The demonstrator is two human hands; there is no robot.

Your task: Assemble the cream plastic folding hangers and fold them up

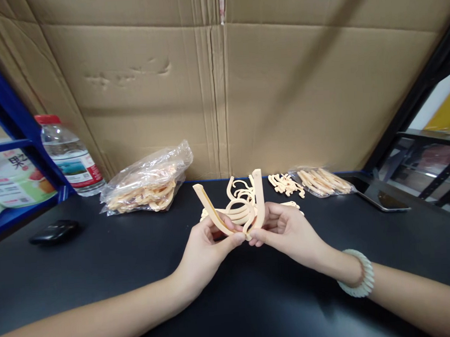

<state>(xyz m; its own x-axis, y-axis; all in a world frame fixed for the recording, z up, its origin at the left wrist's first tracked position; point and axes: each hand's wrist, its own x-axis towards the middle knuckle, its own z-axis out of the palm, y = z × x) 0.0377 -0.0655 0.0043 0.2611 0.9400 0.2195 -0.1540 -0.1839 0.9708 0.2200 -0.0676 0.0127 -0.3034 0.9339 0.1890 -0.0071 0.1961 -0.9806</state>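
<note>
Close above the black table, my left hand (210, 238) pinches the lower end of a curved beige strip (211, 208). Opposite it, my right hand (284, 231) is closed on a second beige strip (259, 197), which stands nearly upright. The lower ends of both strips meet between my fingertips, forming a U shape; whether they are joined, I cannot tell. A thin hook-shaped beige piece (255, 220) curves up beside the right strip, its lower end at my fingertips. Loose curved beige pieces (233, 214) lie just behind my hands, partly hidden by them.
A clear bag of beige pieces (146, 190) sits back left, near a water bottle (74, 161) and black mouse (55, 231). Back right are small beige pieces (285, 184), another filled bag (324, 181) and a phone (385, 200). Cardboard (149, 102) walls the back edge.
</note>
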